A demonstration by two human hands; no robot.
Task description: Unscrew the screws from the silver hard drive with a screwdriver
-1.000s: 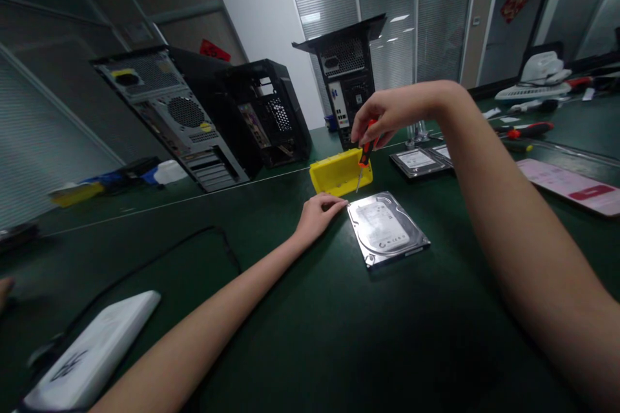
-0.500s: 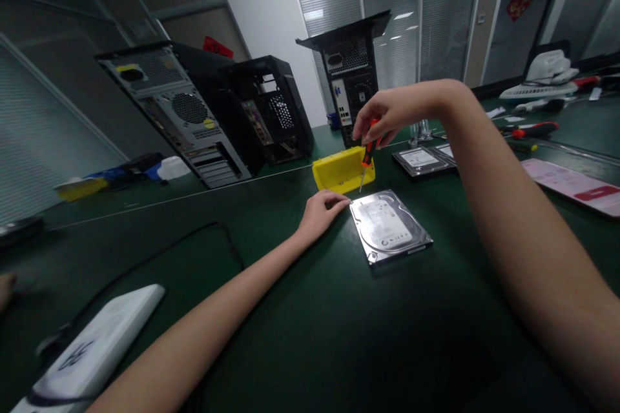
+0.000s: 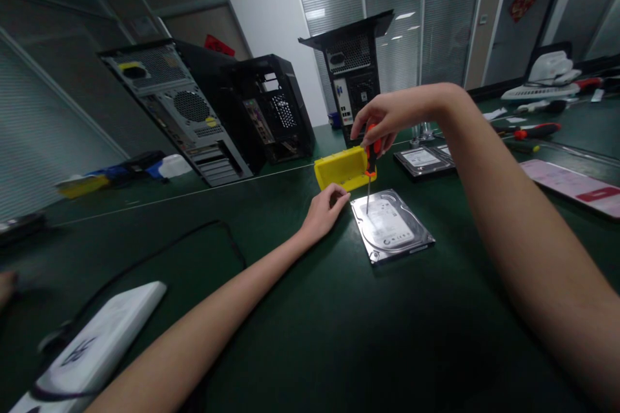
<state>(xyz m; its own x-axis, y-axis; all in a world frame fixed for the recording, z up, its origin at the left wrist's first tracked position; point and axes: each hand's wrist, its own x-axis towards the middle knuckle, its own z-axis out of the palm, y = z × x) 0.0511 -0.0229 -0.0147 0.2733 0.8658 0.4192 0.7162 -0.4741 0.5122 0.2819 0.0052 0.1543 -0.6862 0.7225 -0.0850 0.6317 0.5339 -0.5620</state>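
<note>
A silver hard drive point(image 3: 393, 232) lies label up on the dark green table. My right hand point(image 3: 378, 121) grips a red and black screwdriver point(image 3: 371, 158) by its handle from above. The screwdriver stands nearly upright, its tip over the drive's label; I cannot tell whether it touches. By the drive's far left corner is my left hand point(image 3: 325, 208), thumb and forefinger brought together. Whatever is between those fingertips is hidden or too small to name. Just behind the drive sits a yellow tray point(image 3: 339, 171) with small bits inside.
More hard drives point(image 3: 420, 160) lie at the right, near a pink-and-white board point(image 3: 574, 187) and red-handled pliers point(image 3: 537, 131). Computer cases point(image 3: 186, 110) stand along the back. A white power strip point(image 3: 97, 342) with a black cable is at front left; another person's hand point(image 3: 6, 287) shows at the left edge.
The screwdriver's tip has shifted from the drive's far left corner to over its label, and the shaft is more upright. My left fingers have lifted and curled slightly at the corner.
</note>
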